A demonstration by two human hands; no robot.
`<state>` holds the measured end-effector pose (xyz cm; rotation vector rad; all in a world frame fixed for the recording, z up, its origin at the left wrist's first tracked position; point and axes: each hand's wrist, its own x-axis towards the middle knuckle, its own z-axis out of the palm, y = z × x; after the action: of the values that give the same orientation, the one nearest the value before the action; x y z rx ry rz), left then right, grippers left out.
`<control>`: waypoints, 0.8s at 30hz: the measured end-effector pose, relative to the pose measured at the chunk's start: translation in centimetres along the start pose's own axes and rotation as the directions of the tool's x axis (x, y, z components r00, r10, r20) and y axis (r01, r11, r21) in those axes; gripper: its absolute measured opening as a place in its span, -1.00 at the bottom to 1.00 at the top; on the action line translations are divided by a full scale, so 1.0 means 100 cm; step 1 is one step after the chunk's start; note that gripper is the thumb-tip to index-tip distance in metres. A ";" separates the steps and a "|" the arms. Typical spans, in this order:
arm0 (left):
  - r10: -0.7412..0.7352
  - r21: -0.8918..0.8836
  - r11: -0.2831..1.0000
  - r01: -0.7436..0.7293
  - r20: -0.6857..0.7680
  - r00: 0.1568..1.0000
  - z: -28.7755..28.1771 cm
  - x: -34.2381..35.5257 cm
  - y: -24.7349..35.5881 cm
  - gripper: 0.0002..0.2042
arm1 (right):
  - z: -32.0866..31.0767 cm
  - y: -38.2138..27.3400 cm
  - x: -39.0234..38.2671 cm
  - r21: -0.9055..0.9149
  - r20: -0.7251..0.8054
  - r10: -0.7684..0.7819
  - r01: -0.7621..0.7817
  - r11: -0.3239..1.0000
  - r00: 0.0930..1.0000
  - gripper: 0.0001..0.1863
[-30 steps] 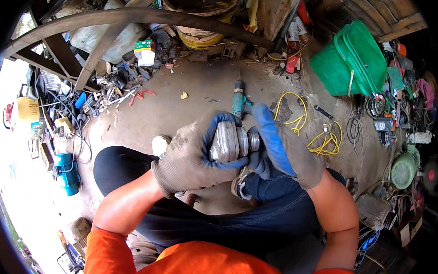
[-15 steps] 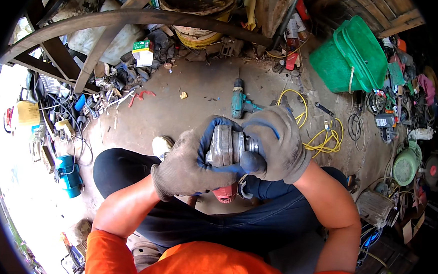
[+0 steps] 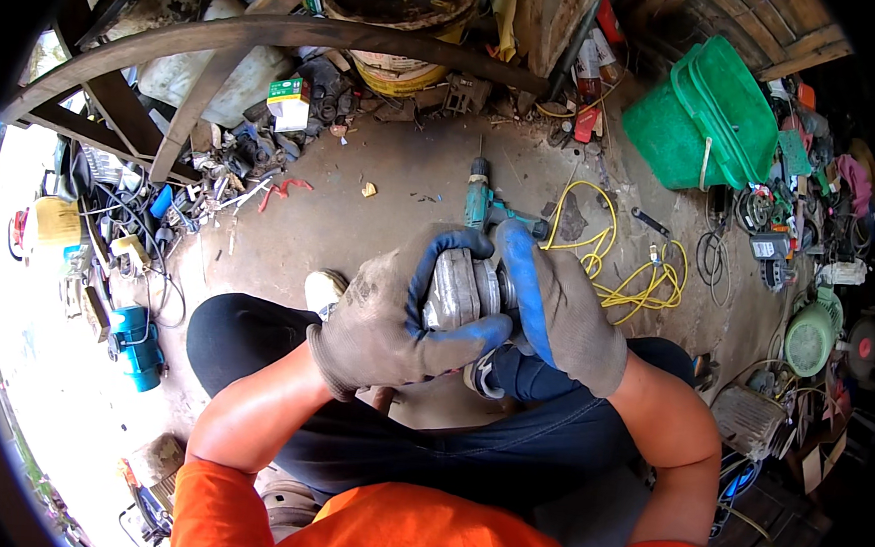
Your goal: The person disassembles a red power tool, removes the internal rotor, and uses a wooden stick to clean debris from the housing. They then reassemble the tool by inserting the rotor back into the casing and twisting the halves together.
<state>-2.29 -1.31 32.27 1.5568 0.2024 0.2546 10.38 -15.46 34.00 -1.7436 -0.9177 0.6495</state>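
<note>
Head view: on my side of the teal drill [image 3: 478,204], left hand [image 3: 370,315] wrapped round grey metal housing [image 3: 451,292], right hand [image 3: 577,312] at its collar [image 3: 491,285], grip hidden; seemingly working that end, next move likely wanting a steady left hold.
</note>
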 end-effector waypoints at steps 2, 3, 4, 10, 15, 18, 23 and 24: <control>-0.053 0.131 0.990 0.046 0.046 0.998 -0.004 0.002 0.010 -0.41 | -0.002 0.002 -0.001 -0.097 -0.006 -0.091 0.090 0.991 0.996 -0.53; -0.081 0.197 0.978 0.067 0.066 0.995 -0.006 0.002 0.014 -0.42 | -0.003 0.002 -0.002 -0.149 -0.011 -0.154 0.150 0.977 0.988 -0.56; -0.071 0.206 0.977 0.054 0.076 0.995 -0.007 0.002 0.014 -0.42 | -0.005 0.002 -0.002 -0.206 -0.016 -0.250 0.242 0.948 0.968 -0.59; -0.013 0.085 0.996 0.005 0.094 0.996 -0.011 -0.004 0.013 -0.42 | -0.019 0.016 0.008 -0.445 0.231 -0.573 0.609 0.657 0.787 -0.63; -0.072 0.091 0.994 0.065 0.071 0.995 -0.015 -0.003 0.018 -0.42 | -0.024 -0.010 0.003 0.008 0.221 0.024 -0.026 1.000 0.975 -0.54; 0.077 0.172 0.981 -0.090 0.078 0.994 -0.011 -0.004 0.010 -0.43 | -0.035 -0.024 0.014 0.138 0.636 0.551 -0.782 0.608 0.541 -0.43; -0.036 0.208 0.978 0.010 0.121 0.992 -0.013 -0.004 0.018 -0.42 | -0.033 -0.019 0.007 0.076 0.556 0.445 -0.576 0.814 0.702 -0.48; -0.037 0.235 0.972 0.005 0.131 0.991 -0.014 -0.004 0.017 -0.42 | -0.032 -0.015 0.004 0.002 0.508 0.324 -0.378 0.926 0.798 -0.51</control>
<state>-3.16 -0.06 33.98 1.7986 0.1463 0.1107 12.70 -16.55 36.46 -1.6920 -0.8820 1.4262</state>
